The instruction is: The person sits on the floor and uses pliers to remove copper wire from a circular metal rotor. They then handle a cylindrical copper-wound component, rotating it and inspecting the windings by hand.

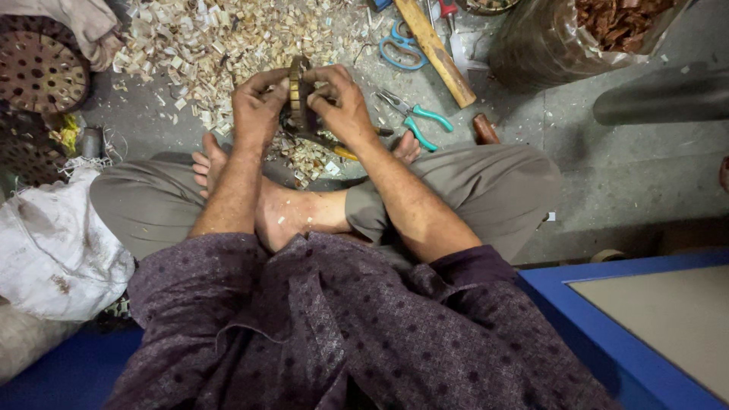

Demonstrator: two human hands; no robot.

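I sit cross-legged on a grey floor. Both hands hold a round wooden ring piece (298, 91) upright on its edge, above my feet. My left hand (257, 106) grips its left side. My right hand (342, 102) grips its right side, with fingers curled over the top. A dark tool with a yellow handle (343, 152) lies under my right hand, partly hidden. Whether a hand touches it is unclear.
Pale wood chips (228, 38) cover the floor ahead. Teal-handled pliers (418, 121), blue scissors (401, 47) and a wooden hammer handle (437, 53) lie to the right. A perforated round disc (38, 68) and a white sack (53, 250) sit left; a blue box (645, 326) stands right.
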